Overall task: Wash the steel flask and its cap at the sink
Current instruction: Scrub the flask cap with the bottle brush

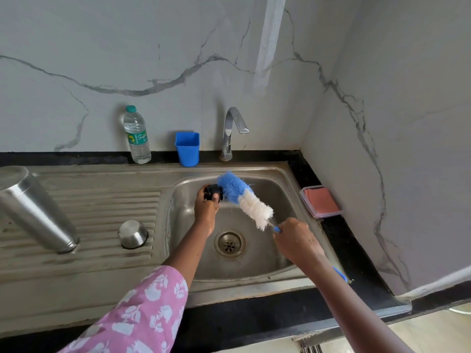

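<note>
From my head camera I look down into the sink basin [254, 272]. My left hand [207, 211] is over the back of the basin, its fingers curled round the black cap [211, 193]. My right hand [295, 238] is over the basin's right side, closed round the blue handle of the bottle brush [246, 200]. The brush's blue tip bristles touch the cap, and its white bristles slant back toward my right hand.

The steel flask [38, 212] stands narrow end down on the ribbed drainboard [107, 200], well left of the basin. A small steel cup [133, 234] sits upside down between it and the basin.

Behind the basin stands the tap [230, 133], with a blue tumbler [187, 148] and a plastic water bottle [136, 136] to its left. On the counter just right of the basin lies a clear tray [320, 202] holding something orange.
</note>
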